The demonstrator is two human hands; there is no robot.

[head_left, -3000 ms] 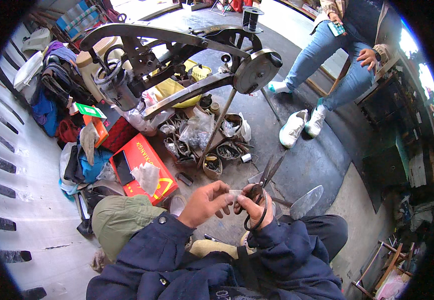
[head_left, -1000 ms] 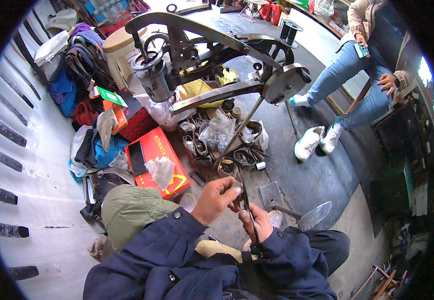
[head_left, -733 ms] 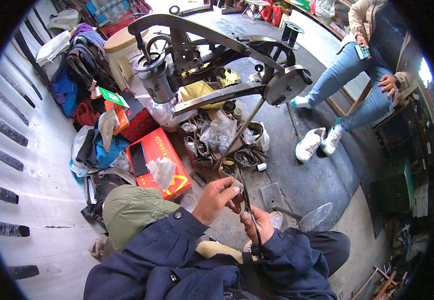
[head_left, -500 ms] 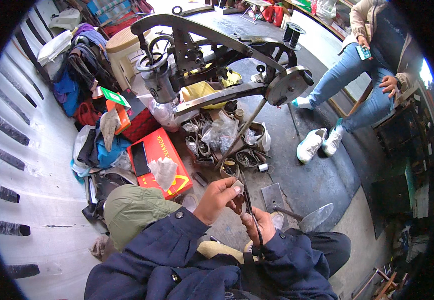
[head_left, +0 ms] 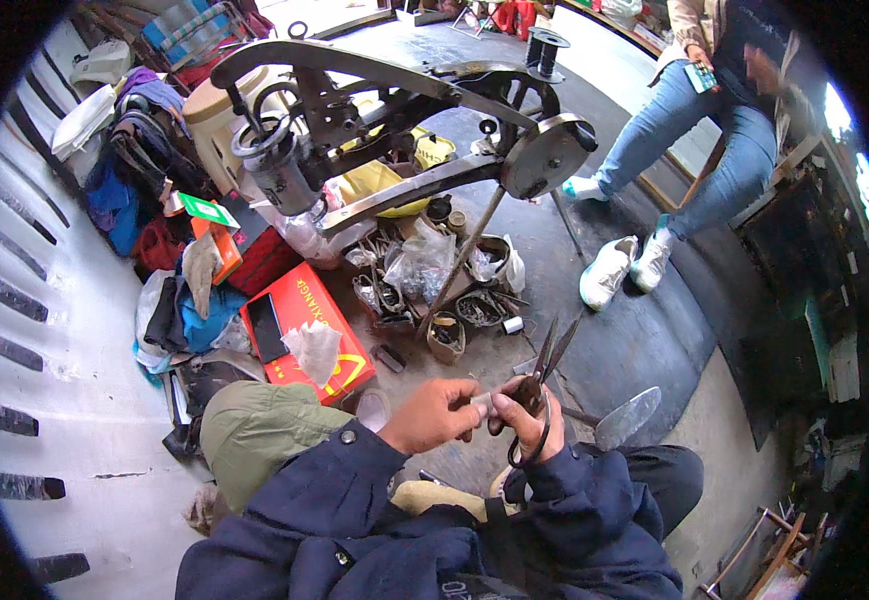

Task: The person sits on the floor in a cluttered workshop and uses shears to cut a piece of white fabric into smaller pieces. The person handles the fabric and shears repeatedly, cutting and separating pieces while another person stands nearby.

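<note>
My left hand (head_left: 432,414) is closed, its thumb and fingers pinching a small pale flat piece (head_left: 483,401); the material is too small to tell. Close beside it, my right hand (head_left: 528,424) is wrapped round a pair of dark metal scissors (head_left: 537,388). The blades point away from me and to the right, slightly parted, with nothing between them. One looped handle hangs below the right hand's fingers. The right thumb and fingertips meet the pale piece's right end, so both hands nearly touch over my lap.
Ahead stands a hand-cranked sewing machine (head_left: 374,120) on thin legs. Beneath it sit several small tubs (head_left: 446,338) of parts and plastic bags. A red box (head_left: 339,318) bearing a phone and a pale scrap is at left. A seated person (head_left: 699,130) is at far right.
The scissors have swung away from the pale piece, and their blades now point out to the right and are parted. My right hand has risen slightly and its fingertips reach the piece.
</note>
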